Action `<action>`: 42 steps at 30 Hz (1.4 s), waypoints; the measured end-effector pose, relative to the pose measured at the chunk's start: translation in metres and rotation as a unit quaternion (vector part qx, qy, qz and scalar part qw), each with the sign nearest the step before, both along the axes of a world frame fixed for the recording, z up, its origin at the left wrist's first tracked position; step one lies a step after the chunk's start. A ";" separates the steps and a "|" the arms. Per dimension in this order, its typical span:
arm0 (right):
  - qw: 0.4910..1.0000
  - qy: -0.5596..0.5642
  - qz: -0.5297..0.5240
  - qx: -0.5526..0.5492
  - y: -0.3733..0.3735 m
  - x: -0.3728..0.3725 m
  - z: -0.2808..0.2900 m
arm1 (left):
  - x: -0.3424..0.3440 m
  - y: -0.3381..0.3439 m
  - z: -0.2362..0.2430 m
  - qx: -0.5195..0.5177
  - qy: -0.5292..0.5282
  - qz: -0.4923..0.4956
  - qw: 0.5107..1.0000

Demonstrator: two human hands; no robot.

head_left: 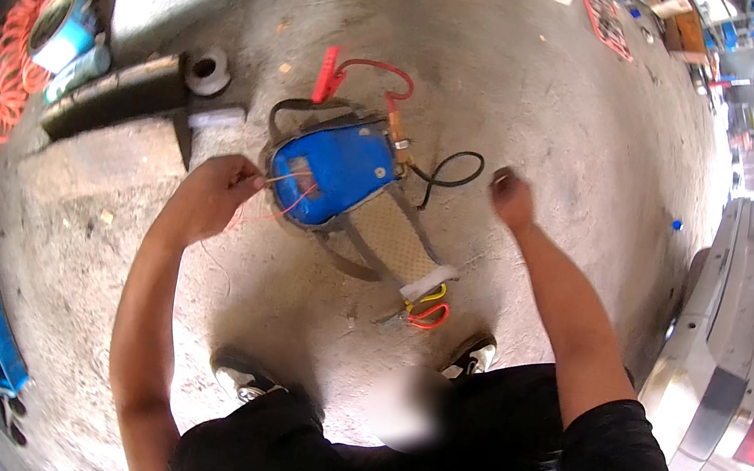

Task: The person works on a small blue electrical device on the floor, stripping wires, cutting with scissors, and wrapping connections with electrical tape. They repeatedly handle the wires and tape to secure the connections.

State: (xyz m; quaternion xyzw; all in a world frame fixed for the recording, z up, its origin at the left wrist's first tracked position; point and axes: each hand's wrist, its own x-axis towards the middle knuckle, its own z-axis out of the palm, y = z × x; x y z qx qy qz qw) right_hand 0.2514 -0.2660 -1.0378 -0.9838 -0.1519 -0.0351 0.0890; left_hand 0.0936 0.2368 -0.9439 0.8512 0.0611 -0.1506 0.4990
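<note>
On a concrete floor [546, 85], we have a blue pack [349, 163] lying between our two hands, a red clamp [326, 77] beyond its far edge and a black cable [448, 185] looping off its right side. Our left hand [212, 196] reaches the pack's left edge, fingertips pinched together, the grip closed on a thin pale wire [286, 178]. Our right hand [511, 200] is curled, apart from the pack; whether its grip holds anything, we cannot tell.
</note>
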 end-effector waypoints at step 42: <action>0.606 0.732 0.306 -0.054 0.131 -0.172 0.174 | -0.003 -0.017 -0.008 -0.040 -0.011 0.069 0.997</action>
